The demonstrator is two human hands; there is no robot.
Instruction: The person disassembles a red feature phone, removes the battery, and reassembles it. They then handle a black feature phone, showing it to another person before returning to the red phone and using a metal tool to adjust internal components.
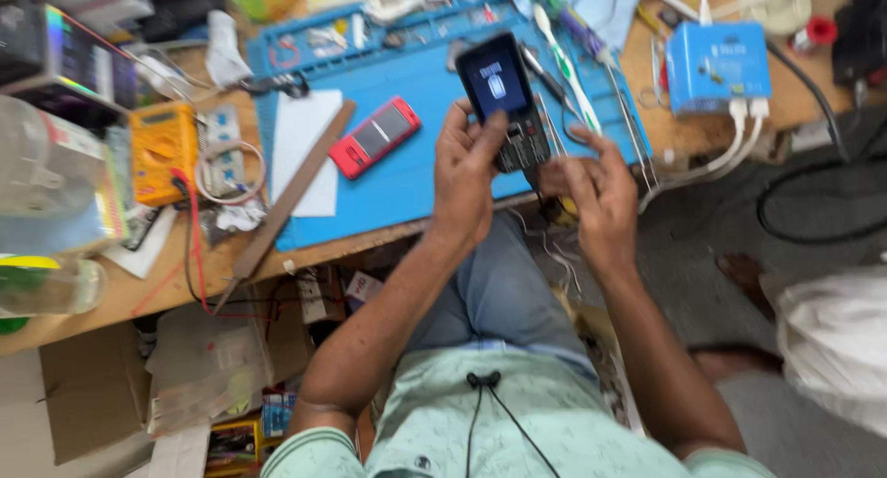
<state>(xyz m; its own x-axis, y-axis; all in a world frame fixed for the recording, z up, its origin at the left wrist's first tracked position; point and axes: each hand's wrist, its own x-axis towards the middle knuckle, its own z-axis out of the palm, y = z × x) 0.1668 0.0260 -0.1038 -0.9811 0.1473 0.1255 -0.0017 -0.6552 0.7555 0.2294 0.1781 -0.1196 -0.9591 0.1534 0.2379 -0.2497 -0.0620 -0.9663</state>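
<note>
Left hand (467,169) grips the black keypad phone (504,99) upright, screen readable; right hand (596,196), fingers curled, steadies its bottom above the blue mat (407,173).

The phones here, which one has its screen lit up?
The black keypad phone held in the left hand has its screen glowing. The red phone lies untouched on the blue mat, its screen dark.

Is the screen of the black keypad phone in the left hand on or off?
On. The black keypad phone, held up in the left hand, shows a lit bluish screen with a pale graphic at its centre; what it depicts is too blurred to tell.
</note>
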